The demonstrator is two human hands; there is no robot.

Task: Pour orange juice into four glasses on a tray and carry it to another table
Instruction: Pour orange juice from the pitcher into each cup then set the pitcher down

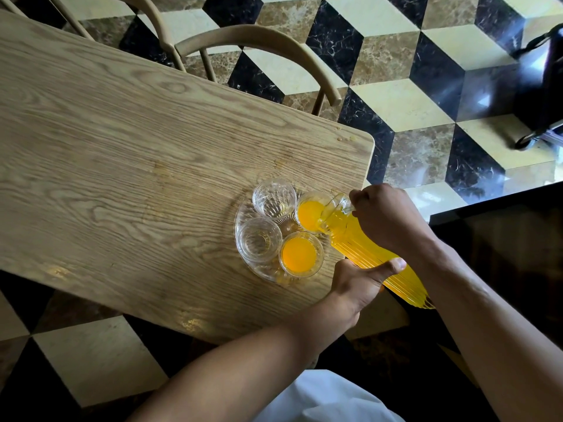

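Jug (362,248): ribbed clear glass, full of orange juice, tilting with its spout over the glass at 3 o'clock on the tray.
Tray (240,217): round clear glass, sitting near the table's (122,147) corner.
Glasses: the one at 3 o'clock (309,213) is taking juice; the one at 6 o'clock (300,254) is showing orange; those at 12 o'clock (274,198) and 9 o'clock (258,240) are showing clear.
Right hand (387,219): fingers curling round the jug's top end.
Left hand (355,283): thumb lying across the ribs, fingers going underneath, supporting the jug's lower body.
Chair (259,44): standing at the table's far edge.
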